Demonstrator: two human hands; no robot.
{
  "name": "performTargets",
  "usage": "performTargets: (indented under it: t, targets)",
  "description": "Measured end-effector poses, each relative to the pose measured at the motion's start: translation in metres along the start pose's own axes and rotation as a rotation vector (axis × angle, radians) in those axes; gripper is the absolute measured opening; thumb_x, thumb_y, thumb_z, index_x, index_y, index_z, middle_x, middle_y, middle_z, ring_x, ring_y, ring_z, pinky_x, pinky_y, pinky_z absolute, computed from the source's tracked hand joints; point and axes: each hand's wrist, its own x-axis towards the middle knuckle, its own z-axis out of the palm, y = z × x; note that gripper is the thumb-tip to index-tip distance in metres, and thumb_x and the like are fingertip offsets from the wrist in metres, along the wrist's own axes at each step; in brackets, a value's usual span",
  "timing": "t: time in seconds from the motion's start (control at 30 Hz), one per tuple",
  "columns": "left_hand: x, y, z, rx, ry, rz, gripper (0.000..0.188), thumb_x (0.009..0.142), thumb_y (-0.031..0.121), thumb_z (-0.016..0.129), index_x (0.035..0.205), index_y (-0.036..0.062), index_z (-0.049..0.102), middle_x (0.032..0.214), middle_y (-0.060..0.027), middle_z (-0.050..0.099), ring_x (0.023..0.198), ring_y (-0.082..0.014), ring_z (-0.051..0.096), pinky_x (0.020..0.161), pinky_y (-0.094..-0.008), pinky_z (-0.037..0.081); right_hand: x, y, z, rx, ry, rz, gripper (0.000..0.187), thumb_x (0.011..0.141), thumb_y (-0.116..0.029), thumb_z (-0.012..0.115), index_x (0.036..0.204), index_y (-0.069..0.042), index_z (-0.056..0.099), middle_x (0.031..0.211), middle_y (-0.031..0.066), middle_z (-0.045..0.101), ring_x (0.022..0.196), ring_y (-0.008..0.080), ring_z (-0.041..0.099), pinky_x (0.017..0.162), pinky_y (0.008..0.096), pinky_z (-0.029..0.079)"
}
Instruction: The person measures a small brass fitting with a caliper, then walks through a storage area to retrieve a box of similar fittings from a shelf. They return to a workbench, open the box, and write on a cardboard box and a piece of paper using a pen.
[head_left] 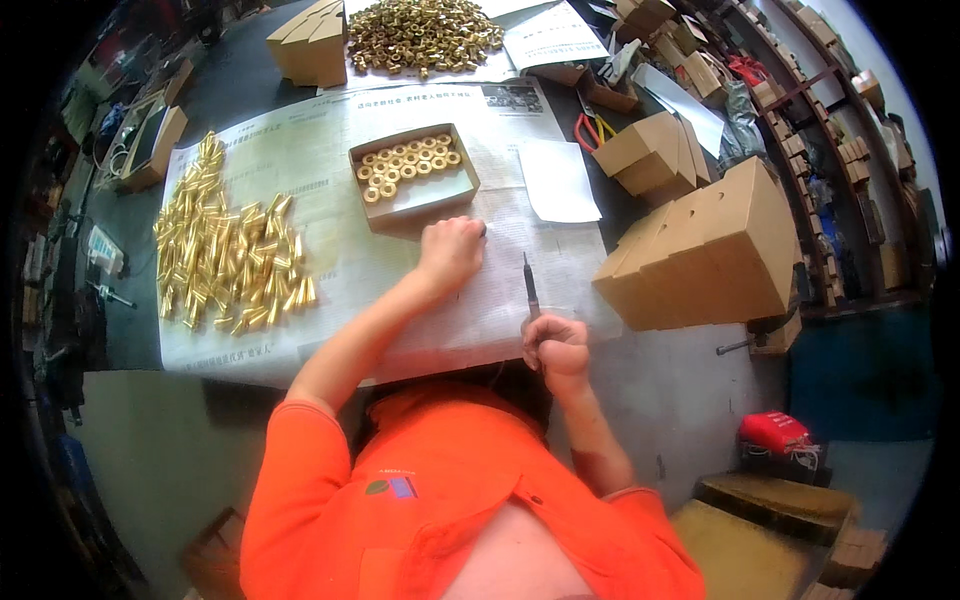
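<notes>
My right hand (556, 352) is closed around a slim dark pen-shaped tool (530, 280), its thin tip pointing away from me. Just below the open cardboard box (415, 205), my left hand (453, 252) rests in a fist on the newspaper (340, 300). A small dark bit shows at that fist's right edge; what the fingers hold is hidden. Brass rings (421, 167) stand in rows inside the box, filling its far part, with bare bottom nearer me. Left of the box lies a heap of long tapered brass pieces (240, 250).
A pile of small brass nuts (425, 35) lies at the far side beside a cardboard box (308, 45). A white sheet (558, 180) lies right of the box. Large cartons (705, 245) line the right edge, near red-handled pliers (592, 130). Shelves (840, 150) stand beyond.
</notes>
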Motion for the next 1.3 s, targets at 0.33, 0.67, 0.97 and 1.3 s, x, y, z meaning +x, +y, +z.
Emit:
performTargets:
  t: [0.33,0.67,0.97,1.3]
  targets:
    - [-0.010,0.000,-0.042,-1.776,-0.479,-0.400,0.014,0.084,0.010,0.059,0.084,-0.0035,0.059,0.065,-0.0055,0.057,0.052,-0.0112,0.053,0.046,-0.0222,0.041,-0.002,-0.005,0.004,-0.361,-0.061,0.013,0.015,0.058,0.002,0.044,0.067,0.003,0.057,0.066,0.0021,0.051,0.061,0.0082,0.044,0.056,0.0209,0.035]
    - [-0.008,0.009,-0.050,-1.635,-0.443,-0.264,0.014,0.081,0.010,0.062,0.083,-0.0045,0.060,0.063,-0.0048,0.056,0.052,-0.0104,0.052,0.048,-0.0221,0.042,-0.001,-0.005,0.002,-0.538,-0.089,-0.088,0.014,0.058,-0.001,0.045,0.065,0.002,0.056,0.064,0.0030,0.052,0.061,0.0091,0.046,0.056,0.0220,0.037]
    - [-0.006,0.008,-0.054,-1.552,-0.425,-0.236,0.014,0.080,0.009,0.062,0.082,-0.0054,0.061,0.064,-0.0050,0.056,0.052,-0.0106,0.052,0.049,-0.0220,0.043,-0.003,-0.006,0.002,-0.485,-0.059,0.003,0.013,0.058,-0.002,0.046,0.066,0.003,0.056,0.063,0.0034,0.053,0.060,0.0093,0.046,0.055,0.0226,0.037]
    - [-0.007,0.016,-0.056,-1.364,-0.503,-0.168,0.013,0.080,0.008,0.062,0.082,-0.0045,0.061,0.065,-0.0036,0.057,0.052,-0.0096,0.054,0.048,-0.0210,0.043,-0.002,-0.007,0.001,-0.574,-0.060,-0.064,0.013,0.059,-0.002,0.047,0.066,0.001,0.057,0.063,0.0040,0.053,0.060,0.0104,0.047,0.055,0.0231,0.037]
